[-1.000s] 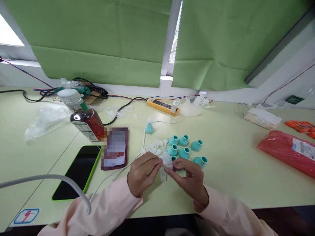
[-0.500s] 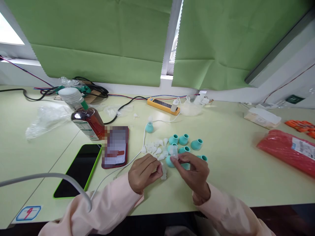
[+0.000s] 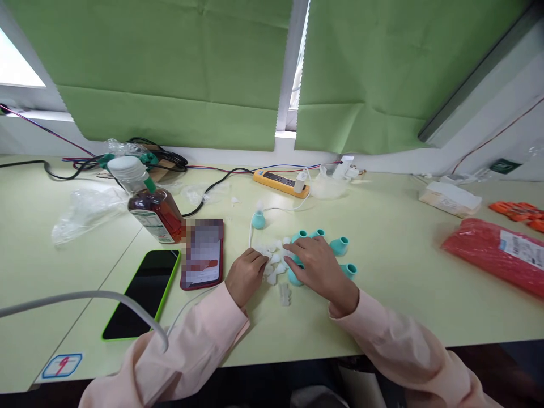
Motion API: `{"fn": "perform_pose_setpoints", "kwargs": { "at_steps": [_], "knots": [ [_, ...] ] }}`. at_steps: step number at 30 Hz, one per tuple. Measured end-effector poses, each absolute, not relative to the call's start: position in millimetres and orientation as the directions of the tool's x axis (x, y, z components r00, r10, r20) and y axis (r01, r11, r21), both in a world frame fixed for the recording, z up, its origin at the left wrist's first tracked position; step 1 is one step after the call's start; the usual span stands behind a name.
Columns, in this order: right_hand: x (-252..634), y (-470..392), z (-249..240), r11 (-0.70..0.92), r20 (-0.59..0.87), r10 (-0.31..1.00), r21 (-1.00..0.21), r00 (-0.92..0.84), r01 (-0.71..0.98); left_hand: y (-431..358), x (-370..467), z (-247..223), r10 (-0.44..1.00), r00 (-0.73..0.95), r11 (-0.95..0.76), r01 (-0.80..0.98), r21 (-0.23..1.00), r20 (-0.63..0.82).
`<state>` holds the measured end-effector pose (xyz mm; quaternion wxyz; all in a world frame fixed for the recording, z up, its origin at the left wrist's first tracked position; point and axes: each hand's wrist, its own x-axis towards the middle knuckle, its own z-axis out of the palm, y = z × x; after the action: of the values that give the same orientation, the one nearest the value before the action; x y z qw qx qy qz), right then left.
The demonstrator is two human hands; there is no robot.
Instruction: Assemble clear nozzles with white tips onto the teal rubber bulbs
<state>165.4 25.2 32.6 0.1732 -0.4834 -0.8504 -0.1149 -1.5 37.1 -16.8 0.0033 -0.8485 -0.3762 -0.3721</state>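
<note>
Small white, translucent pieces point(image 3: 276, 259) lie in a loose pile between my hands. At the pile's left edge, my left hand point(image 3: 246, 276) is closed, its fingertips pressed together; what they hold, if anything, I cannot make out. My right hand point(image 3: 321, 269) reaches over the pile's right side with thumb and forefinger apart, touching or just above the pieces. Several teal bulb-shaped pieces with open necks stand around and partly beneath that hand, among them one teal bulb point(image 3: 339, 246) to its right. A ribbed translucent piece point(image 3: 284, 294) lies nearer me.
Farther back stands a teal bulb point(image 3: 258, 220) with a clear top. To the left are a red-cased phone point(image 3: 202, 255), a green-edged phone point(image 3: 142, 294) and a bottle point(image 3: 157, 215). A yellow power strip point(image 3: 280, 184) lies behind; a red package point(image 3: 484, 249) is at right.
My right hand has moved forward and left from the near bulbs to the white pile, and its pinch on a translucent piece has opened. My left hand has moved slightly forward into the pile.
</note>
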Motion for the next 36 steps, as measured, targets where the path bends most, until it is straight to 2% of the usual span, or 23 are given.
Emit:
{"fn": "perform_pose_setpoints", "kwargs": {
  "at_steps": [3,9,11,15,19,22,25,26,27,29,32,34,36],
  "knots": [
    [167,24,31,0.52,0.407,0.778,0.011,-0.479,0.854,35,-1,-16,0.636,0.414,-0.72,0.622,0.308,0.651],
    [178,14,28,0.598,0.639,0.641,-0.068,-0.425,0.799,50,1,8,0.728,0.237,-0.607,0.66,0.444,0.643],
    [179,11,28,0.632,0.709,0.579,-0.079,-0.403,0.771,66,4,17,0.727,0.162,-0.542,0.732,0.414,0.667],
    [178,8,29,0.678,0.786,0.507,-0.11,-0.354,0.727,100,16,24,0.729,0.156,-0.46,0.833,0.307,0.667],
    [178,7,28,0.716,0.805,0.476,-0.119,-0.355,0.688,117,21,23,0.835,0.141,-0.366,0.864,0.345,0.532],
    [179,5,27,0.707,0.843,0.467,-0.175,-0.267,0.685,104,17,31,0.825,0.107,-0.361,0.855,0.372,0.555],
    [179,2,32,0.688,0.871,0.467,-0.249,-0.153,0.681,65,16,51,0.619,0.044,-0.566,0.717,0.407,0.784],
    [179,1,34,0.686,0.871,0.472,-0.266,-0.136,0.677,48,17,58,0.574,0.023,-0.637,0.64,0.429,0.818],
    [179,-1,36,0.686,0.861,0.489,-0.282,-0.139,0.671,32,18,65,0.578,0.027,-0.693,0.545,0.473,0.815],
    [178,-4,39,0.699,0.819,0.54,-0.308,-0.194,0.646,7,22,75,0.682,0.104,-0.713,0.312,0.627,0.724],
    [178,-7,41,0.721,0.71,0.628,-0.375,-0.32,0.582,-2,22,77,0.833,0.179,-0.538,0.046,0.841,0.523],
    [179,-7,40,0.708,0.624,0.685,-0.448,-0.377,0.545,10,18,70,0.91,0.273,-0.292,-0.117,0.949,0.313],
    [181,-7,40,0.676,0.542,0.734,-0.524,-0.409,0.518,25,13,59,0.902,0.418,-0.008,-0.234,0.972,0.108]
  ]
}}
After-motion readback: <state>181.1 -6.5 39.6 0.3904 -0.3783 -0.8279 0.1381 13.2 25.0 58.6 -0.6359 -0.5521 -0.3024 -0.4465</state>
